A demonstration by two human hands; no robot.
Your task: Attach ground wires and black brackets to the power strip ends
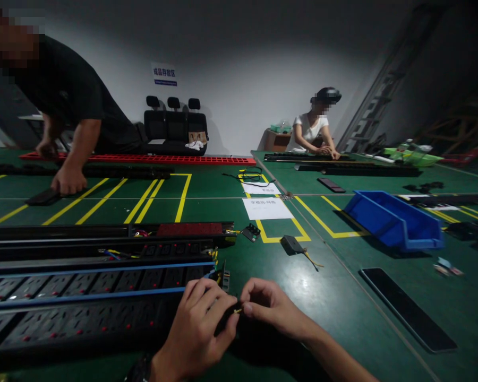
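Note:
At the right end of the power strips, my left hand point(204, 318) and my right hand point(273, 307) meet with their fingertips pinched together. Between them shows a short bit of yellow wire point(237, 310); fingers and shadow hide the rest of it. Just left of my left hand runs a black power strip point(91, 321) with a row of sockets and red dots. Behind it lies a second socket strip point(83, 286) edged in blue. A small black end piece point(225, 277) stands by the left fingertips, with wires near it.
A black module with wires point(292, 245), a small socket block point(250, 232) and paper sheets point(267, 208) lie ahead. To the right are a blue bin point(394, 220) and a large phone point(408, 310). Two co-workers point(71, 101) point(313, 130) handle parts across the green table.

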